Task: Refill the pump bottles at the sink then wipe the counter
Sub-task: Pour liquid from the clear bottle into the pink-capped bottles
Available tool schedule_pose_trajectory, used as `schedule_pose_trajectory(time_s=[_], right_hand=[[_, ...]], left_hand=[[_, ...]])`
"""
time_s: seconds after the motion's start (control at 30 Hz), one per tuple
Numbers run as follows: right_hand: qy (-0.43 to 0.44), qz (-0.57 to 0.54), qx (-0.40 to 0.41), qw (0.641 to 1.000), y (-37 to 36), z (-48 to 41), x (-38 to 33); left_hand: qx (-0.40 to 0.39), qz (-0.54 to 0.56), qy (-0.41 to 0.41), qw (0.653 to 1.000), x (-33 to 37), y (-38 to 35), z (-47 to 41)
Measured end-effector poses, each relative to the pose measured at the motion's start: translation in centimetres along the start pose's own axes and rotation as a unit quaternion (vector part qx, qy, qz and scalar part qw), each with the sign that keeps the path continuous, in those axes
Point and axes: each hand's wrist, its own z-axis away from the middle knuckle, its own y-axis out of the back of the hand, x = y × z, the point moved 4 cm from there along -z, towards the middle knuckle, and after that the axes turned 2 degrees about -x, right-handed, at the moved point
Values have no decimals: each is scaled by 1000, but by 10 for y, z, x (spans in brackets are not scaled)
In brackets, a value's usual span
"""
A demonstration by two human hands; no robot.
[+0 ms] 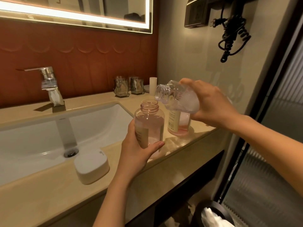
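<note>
Warm, rather dim bathroom light. The brightest source is the glowing strip round the mirror (pixel 78 17) in the upper left of the frame, almost blown out to white. It puts hard glints on the faucet (pixel 49 86), whose dark shadow lies on the counter (pixel 91 102) left of its base. The lower right of the frame is murky. The bottle (pixel 178 99) tilted in my right hand (pixel 211 104) looks slightly smeared. Straight lines lean and bow near the right edge. The whole picture is soft.

Pink bottle (pixel 149 126) — white sink (pixel 41 133)
</note>
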Motion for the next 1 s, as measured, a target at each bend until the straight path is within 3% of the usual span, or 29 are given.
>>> schedule_pose_trajectory(time_s=[1.0], right_hand=[[44, 31, 11, 998, -4, -13, -2]], left_hand=[[0, -1, 2, 1000, -2, 0, 0]])
